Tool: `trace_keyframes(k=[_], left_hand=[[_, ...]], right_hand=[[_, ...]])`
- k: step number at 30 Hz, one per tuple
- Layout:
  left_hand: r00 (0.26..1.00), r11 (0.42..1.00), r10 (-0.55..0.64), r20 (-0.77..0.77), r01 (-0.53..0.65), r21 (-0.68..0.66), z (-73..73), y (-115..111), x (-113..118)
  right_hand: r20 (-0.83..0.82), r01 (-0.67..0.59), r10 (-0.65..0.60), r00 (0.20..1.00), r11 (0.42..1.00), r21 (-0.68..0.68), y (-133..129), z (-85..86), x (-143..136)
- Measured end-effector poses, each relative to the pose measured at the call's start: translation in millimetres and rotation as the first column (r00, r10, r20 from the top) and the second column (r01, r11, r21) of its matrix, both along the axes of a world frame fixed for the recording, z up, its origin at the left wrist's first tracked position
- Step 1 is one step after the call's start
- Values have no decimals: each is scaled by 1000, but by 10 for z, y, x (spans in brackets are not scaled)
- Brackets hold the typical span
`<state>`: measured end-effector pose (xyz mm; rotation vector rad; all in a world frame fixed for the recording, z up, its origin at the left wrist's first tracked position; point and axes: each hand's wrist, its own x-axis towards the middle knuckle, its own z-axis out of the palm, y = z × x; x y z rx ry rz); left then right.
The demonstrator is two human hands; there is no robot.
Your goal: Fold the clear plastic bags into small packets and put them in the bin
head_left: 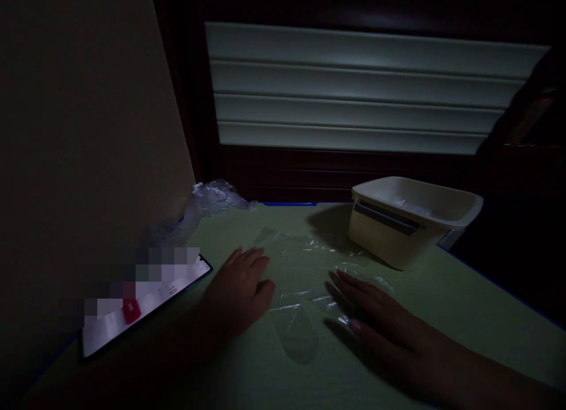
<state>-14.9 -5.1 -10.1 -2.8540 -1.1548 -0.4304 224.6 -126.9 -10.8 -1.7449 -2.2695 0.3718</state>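
A clear, thin plastic disposable glove (295,334) lies spread on the pale green table between my hands, one rounded finger-like part pointing toward me. At its left edge rests my left hand (241,286), palm down, fingers loosely extended and thumb apart. My right hand (384,324) is over the glove's right side, fingers stretched out and thumb separate. Its fingertips are at or just above the film; contact is hard to make out in the dim light. Neither hand grips anything.
A cream plastic bin (389,236) with a dark handle stands at the back right, clear plastic inside. Crumpled clear plastic (219,197) lies at the back left. A lit phone (177,292) is left of my left hand. Behind the table is a slatted panel (349,98).
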Motion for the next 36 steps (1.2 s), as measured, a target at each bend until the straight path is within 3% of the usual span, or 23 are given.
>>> trace_keyframes(k=[3,7,11,15,18,23,26,32,36], left_hand=[[996,996,3,92,-11,87,-3,2,9],[994,989,-108,7,107,102,-95,10,2],[984,986,-112,-137,127,106,-193,16,-27],[979,983,-85,-187,113,147,-191,3,-40],[978,992,-54,-200,76,103,-145,-19,-29],[983,999,-41,-180,45,13,-112,-36,-21],[989,999,-48,-143,48,-6,-136,-24,-29],[991,997,-52,-120,45,-59,-119,-10,-35],[989,990,-103,-101,93,-102,-63,-3,-50]], right_hand=[[-162,88,-76,984,994,69,95,154,-91],[-199,6,46,979,967,255,423,318,-370],[-101,-99,134,986,950,295,840,202,-616],[9,-147,149,989,955,259,1076,-24,-606],[51,-119,111,993,968,223,1100,-124,-382],[79,78,-93,993,981,179,1013,-158,154],[79,141,-158,984,972,186,944,-155,324],[39,129,-145,989,954,270,884,-116,306],[-16,78,-77,997,931,357,759,88,142]])
